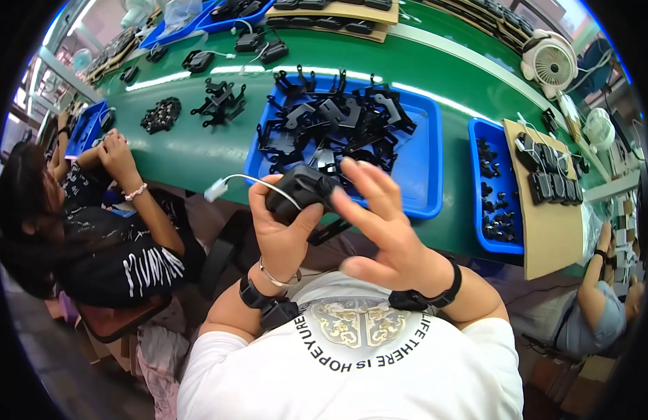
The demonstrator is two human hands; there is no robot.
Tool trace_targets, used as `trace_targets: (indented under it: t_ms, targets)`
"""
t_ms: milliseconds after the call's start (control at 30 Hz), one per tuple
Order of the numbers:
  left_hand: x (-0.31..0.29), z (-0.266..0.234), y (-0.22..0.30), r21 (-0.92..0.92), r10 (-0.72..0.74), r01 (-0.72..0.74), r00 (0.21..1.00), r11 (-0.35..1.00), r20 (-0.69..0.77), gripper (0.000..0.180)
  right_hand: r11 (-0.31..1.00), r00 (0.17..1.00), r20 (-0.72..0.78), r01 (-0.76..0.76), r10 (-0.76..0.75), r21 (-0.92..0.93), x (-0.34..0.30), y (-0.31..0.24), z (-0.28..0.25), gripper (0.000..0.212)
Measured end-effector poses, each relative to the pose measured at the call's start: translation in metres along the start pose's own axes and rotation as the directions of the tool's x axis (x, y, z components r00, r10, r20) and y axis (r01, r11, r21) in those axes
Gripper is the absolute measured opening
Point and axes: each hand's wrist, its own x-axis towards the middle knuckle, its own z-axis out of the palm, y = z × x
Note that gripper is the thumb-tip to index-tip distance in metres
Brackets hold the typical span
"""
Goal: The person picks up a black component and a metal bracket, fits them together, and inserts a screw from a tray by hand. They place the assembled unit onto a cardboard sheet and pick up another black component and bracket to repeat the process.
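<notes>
My left hand [276, 241] is closed around a black plastic housing [290, 196], held above the near edge of the bench. From the housing a white cable runs left to a pale plug [215, 190]. A dark rounded knob [326, 187] sits on the housing's right side, and a black bracket-like arm [329, 231] sticks out below. My right hand [390, 241] has its fingers stretched out and apart, the fingertips beside the knob; whether they touch it I cannot tell. Just beyond my hands is a blue tray [425, 161] heaped with black brackets [331, 122].
Left of the tray lie loose brackets [219, 103] and a pile of small black parts [161, 115]. To the right are a blue bin [499, 243] of small parts and cardboard [552, 241] bearing black housings [548, 185]. A fan [550, 64] stands far right. People sit on both sides.
</notes>
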Motion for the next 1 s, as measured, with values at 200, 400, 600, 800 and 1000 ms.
trace_targets:
  t_ms: [200, 400, 600, 800, 1000]
  targets:
    - [0.004, -0.002, -0.006, -0.044, 0.039, -0.037, 0.997, 0.998, 0.059, 0.053, 0.992, 0.994, -0.035, -0.108, 0.106, -0.064, 0.007, 0.009, 0.013, 0.060]
    - [-0.002, 0.003, -0.004, -0.010, 0.082, -0.082, 0.996, 0.997, 0.030, 0.054, 1.000, 0.999, -0.040, 0.011, -0.011, -0.006, 0.004, 0.010, 0.013, 0.059]
    - [0.003, -0.003, 0.004, 0.000, 0.143, -0.143, 0.989, 0.990, 0.028, 0.055, 0.992, 0.997, -0.010, 0.079, -0.078, 0.097, 0.010, -0.004, 0.000, 0.055]
    - [0.005, 0.000, 0.001, -0.073, 0.086, -0.077, 0.988, 0.994, 0.129, 0.058, 0.985, 0.976, -0.160, -0.131, 0.148, 0.114, 0.013, 0.009, 0.024, 0.042]
    - [-0.001, 0.001, -0.004, -0.095, 0.015, 0.004, 0.980, 0.995, 0.199, 0.054, 0.991, 0.963, -0.244, -0.091, 0.112, 0.095, 0.008, 0.009, 0.022, 0.040]
